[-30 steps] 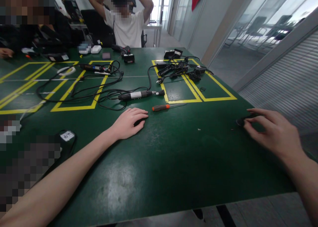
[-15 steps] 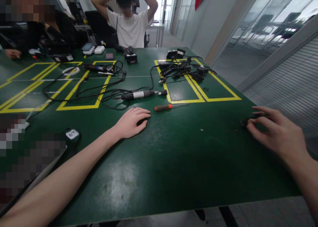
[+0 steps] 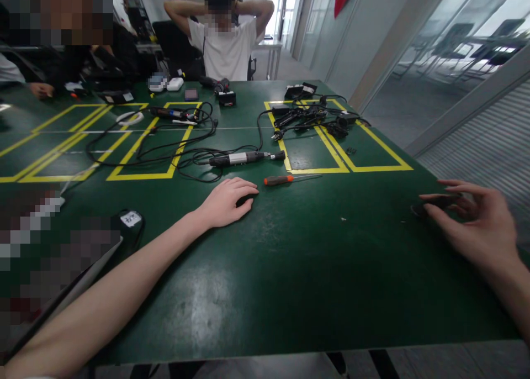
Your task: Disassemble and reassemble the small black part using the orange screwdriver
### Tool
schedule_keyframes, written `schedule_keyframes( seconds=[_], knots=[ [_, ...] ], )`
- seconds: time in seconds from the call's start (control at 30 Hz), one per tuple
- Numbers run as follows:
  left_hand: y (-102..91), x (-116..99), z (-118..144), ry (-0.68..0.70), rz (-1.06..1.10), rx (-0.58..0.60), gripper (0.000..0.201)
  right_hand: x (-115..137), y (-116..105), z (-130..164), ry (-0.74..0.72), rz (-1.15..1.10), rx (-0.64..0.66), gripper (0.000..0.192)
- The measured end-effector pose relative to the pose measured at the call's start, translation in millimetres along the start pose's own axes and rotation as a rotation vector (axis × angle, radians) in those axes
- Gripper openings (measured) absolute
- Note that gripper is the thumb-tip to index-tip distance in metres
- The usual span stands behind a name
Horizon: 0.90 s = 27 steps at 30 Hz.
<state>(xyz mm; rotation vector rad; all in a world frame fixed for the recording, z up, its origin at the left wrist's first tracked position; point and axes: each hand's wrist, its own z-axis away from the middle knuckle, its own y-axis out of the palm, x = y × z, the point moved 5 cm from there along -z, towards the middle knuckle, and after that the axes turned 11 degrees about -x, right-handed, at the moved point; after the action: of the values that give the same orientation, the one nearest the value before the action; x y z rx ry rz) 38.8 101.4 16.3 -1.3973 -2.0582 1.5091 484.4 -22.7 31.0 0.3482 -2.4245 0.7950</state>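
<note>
My left hand (image 3: 227,203) lies palm down on the green table (image 3: 265,268), fingers curled over a small dark thing that is mostly hidden. Just beyond it lie an orange-handled screwdriver (image 3: 290,178) and a black and silver electric tool (image 3: 244,158) with its cable. My right hand (image 3: 476,224) is at the table's right edge, fingers spread around a small black object (image 3: 430,205) that it touches with the fingertips.
Yellow tape rectangles (image 3: 343,147) mark the table. A tangle of black cables and adapters (image 3: 314,116) lies at the back right. A person in a white shirt (image 3: 226,42) sits at the far end; another person's hand (image 3: 41,89) rests at the far left. A small black device with a label (image 3: 131,220) sits near my left forearm.
The view has shifted slightly, so things sit further right in frame. My right hand's fingers have spread wider around the small black object. My left hand has stayed put.
</note>
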Motion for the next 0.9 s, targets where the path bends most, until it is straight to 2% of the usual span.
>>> schedule_keyframes(
  seconds=[0.07, 0.2, 0.3, 0.4, 0.53, 0.67, 0.8, 0.9],
  knots=[
    [0.4, -1.6, -2.0, -0.001, 0.012, -0.015, 0.032, -7.3, 2.1, 0.3, 0.172, -0.111, 0.0, 0.049],
    [3.3, -5.5, -9.7, -0.045, -0.005, -0.032, 0.037, -2.3, 5.8, -0.8, 0.341, -0.209, 0.013, 0.067],
    [10.9, -11.2, -21.9, -0.076, -0.03, -0.005, 0.049, 6.4, 2.3, -1.6, 0.469, -0.092, -0.057, 0.079],
    [23.8, -18.6, -39.2, -0.074, -0.024, 0.033, 0.057, 11.5, -2.5, -1.4, 0.56, 0.063, -0.119, 0.075],
    [39.0, -24.5, -58.0, -0.037, -0.017, 0.045, 0.044, 11.8, -3.7, -1.9, 0.547, 0.062, -0.163, 0.067],
    [35.8, -22.1, -57.3, -0.035, 0.011, -0.027, 0.029, 9.3, -2.8, -0.2, 0.524, -0.028, -0.16, 0.065],
    [22.0, -24.4, -37.2, 0.007, 0.036, -0.031, 0.023, 4.3, 2.1, 3.4, 0.502, -0.132, -0.034, 0.067],
    [11.6, -26.1, -19.6, -0.042, 0.026, -0.015, 0.025, 1.6, 8.0, 5.5, 0.448, -0.227, 0.088, 0.066]
  ],
)
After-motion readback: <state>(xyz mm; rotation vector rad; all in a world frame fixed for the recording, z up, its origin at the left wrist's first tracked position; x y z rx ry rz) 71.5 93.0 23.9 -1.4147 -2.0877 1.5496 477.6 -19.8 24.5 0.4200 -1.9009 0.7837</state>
